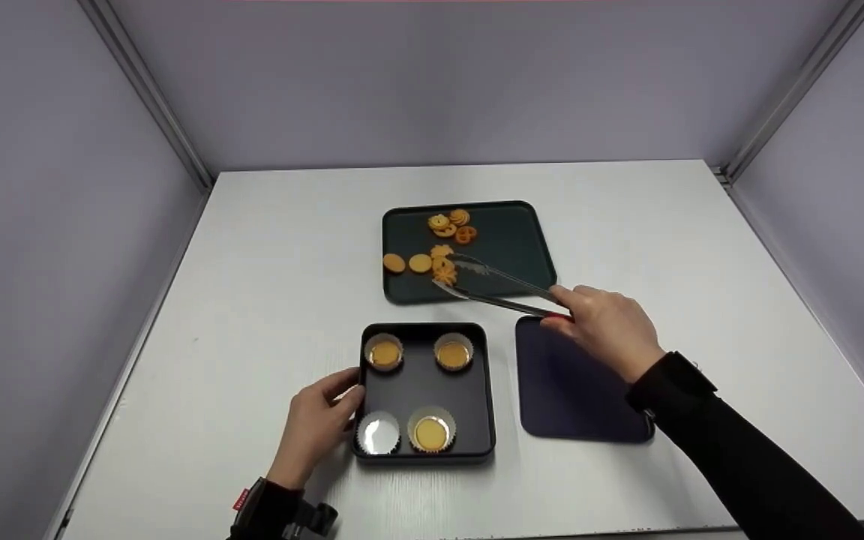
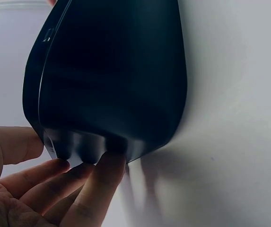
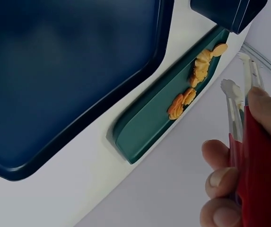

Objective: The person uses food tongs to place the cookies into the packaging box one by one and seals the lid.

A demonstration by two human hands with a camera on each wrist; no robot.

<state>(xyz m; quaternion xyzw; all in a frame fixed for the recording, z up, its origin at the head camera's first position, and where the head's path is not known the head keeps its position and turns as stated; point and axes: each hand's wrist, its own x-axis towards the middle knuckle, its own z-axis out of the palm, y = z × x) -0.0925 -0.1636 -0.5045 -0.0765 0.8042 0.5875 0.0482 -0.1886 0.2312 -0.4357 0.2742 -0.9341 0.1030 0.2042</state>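
My left hand (image 1: 316, 416) holds the left wall of a square black baking pan (image 1: 426, 382); in the left wrist view the thumb lies by the rim and curled fingers touch the outer wall. Several fluted cups stand in the pan's corners. The front left cup (image 1: 379, 433) shows a bare silvery bottom, the others a round yellow cookie each. My right hand (image 1: 612, 330) grips metal tongs (image 1: 503, 303) by their red handles (image 3: 258, 175). The tong tips are spread beside flower-shaped cookies (image 1: 445, 276) on a dark green tray (image 1: 511, 232).
Also on the green tray are round cookies (image 1: 421, 262), a pretzel-shaped cookie (image 1: 466, 235) and swirled ones (image 1: 460, 217) at the back. A flat navy tray (image 1: 574, 390) lies right of the pan, under my right forearm. Grey panels (image 1: 432, 90) enclose the white table (image 1: 274, 247).
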